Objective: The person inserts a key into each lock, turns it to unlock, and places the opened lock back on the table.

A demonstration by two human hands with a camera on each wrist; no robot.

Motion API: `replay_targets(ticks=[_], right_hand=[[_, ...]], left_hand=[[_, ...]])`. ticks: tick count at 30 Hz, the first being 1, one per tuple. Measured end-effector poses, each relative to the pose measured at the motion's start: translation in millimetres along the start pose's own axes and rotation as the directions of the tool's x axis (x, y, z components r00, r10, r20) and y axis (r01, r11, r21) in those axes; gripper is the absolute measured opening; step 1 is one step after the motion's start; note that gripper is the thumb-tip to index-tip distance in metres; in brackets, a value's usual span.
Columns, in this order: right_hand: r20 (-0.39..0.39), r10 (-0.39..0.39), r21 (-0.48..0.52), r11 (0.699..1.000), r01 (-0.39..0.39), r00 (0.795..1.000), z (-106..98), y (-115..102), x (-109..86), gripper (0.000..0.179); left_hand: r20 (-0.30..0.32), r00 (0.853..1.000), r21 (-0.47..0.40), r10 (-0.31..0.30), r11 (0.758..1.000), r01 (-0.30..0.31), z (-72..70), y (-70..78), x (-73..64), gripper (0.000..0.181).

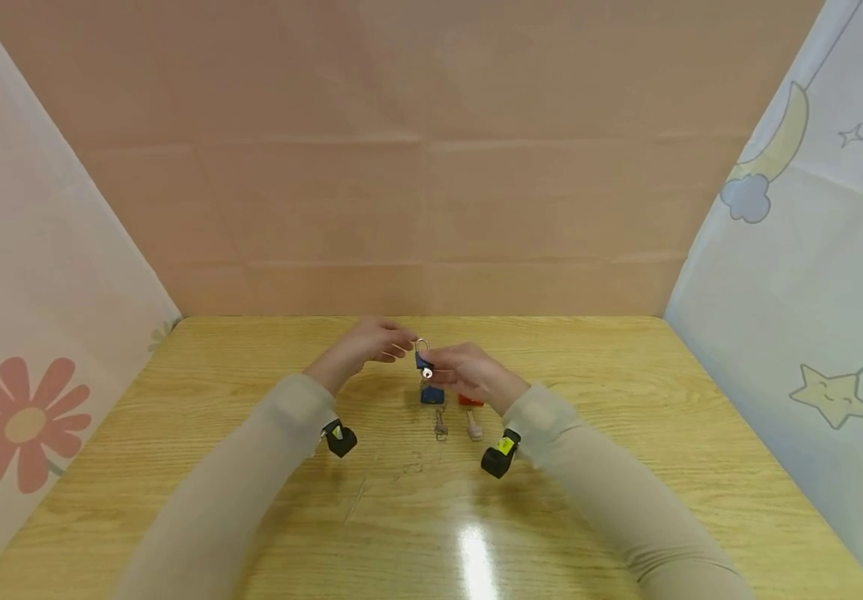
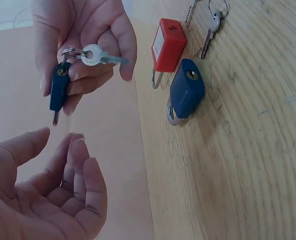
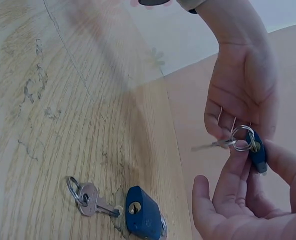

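My right hand [image 1: 469,371] pinches a small blue padlock [image 2: 59,87] between thumb and fingers above the table, with its shackle pointing up in the head view. At the keyhole end hangs a key ring [image 3: 241,141] with a silver key [image 2: 93,55] dangling from it. My left hand [image 1: 371,343] is held out by the shackle, fingers loosely bent and nothing gripped; in the left wrist view a small gap separates its fingertips from the shackle. Whether the shackle is unlocked is too small to tell.
On the wooden table [image 1: 251,367] lie a larger blue padlock [image 2: 186,92] and a red padlock [image 2: 168,45]. Nearer the person are a key with a ring [image 1: 441,427] and another key [image 1: 474,427]. An orange-brown backdrop [image 1: 431,208] rises behind the table's far edge.
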State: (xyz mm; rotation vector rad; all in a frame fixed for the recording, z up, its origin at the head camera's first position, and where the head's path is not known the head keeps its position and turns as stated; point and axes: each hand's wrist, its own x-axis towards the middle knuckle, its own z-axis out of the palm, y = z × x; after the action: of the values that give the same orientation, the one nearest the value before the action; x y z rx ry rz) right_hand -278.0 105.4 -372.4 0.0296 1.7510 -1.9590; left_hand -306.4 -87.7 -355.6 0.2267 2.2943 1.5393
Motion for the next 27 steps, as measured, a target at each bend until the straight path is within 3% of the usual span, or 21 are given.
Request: replay_targets(ticks=[5,11,17,27], right_hand=[[0.019,0.004,-0.014,1.000,-0.004,1.000,3.3,1.9,-1.9,0.025],[0.066,0.026,-0.001,1.000,-0.026,0.997,2.3,4.9,-2.3,0.037],[0.096,0.046,0.008,0.999,-0.047,0.994,2.0,7.2,-3.4,0.029],[0.121,0.034,0.027,0.999,-0.038,0.992,3.4,9.4,-5.3,0.014]], left_hand=[[0.039,0.999,0.069,0.001,0.998,-0.003,5.8,2.9,3.3,0.032],[0.043,0.999,0.117,0.021,0.993,-0.026,5.8,3.4,3.0,0.032],[0.040,0.999,0.133,0.014,0.991,-0.019,4.9,4.0,3.1,0.026],[0.067,0.997,0.046,0.029,0.998,-0.032,3.6,0.8,2.9,0.021]])
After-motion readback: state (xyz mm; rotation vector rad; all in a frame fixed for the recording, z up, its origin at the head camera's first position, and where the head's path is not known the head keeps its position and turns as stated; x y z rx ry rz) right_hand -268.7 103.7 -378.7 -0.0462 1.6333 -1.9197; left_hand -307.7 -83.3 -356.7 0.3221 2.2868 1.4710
